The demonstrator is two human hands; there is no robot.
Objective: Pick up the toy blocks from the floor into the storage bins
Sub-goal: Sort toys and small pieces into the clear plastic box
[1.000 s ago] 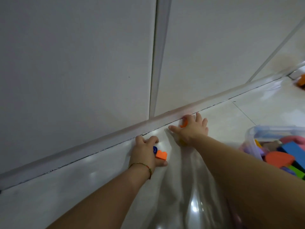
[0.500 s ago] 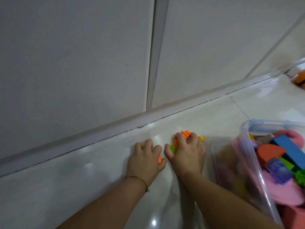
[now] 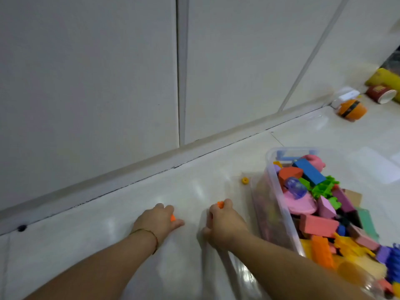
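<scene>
**Two orange pieces in hand, one yellow stray, bin heaped high**

A small orange block [image 3: 172,218] peeks out between thumb and fingers of the left grip [image 3: 159,221], low over the floor [image 3: 121,215]. An orange brick [image 3: 220,205] sticks up from the curled fingers of the right grip [image 3: 225,226], near the storage bin [image 3: 283,210]. The bin is clear plastic with no lid on. It stands on the floor, piled with foam and plastic pieces: a blue bar [image 3: 308,172], a red-orange half-round [image 3: 289,174], a green lattice piece [image 3: 323,188] and a salmon slab [image 3: 318,225]. A tiny yellow round piece [image 3: 245,180] lies alone on the floor just beside the bin's far corner.
</scene>
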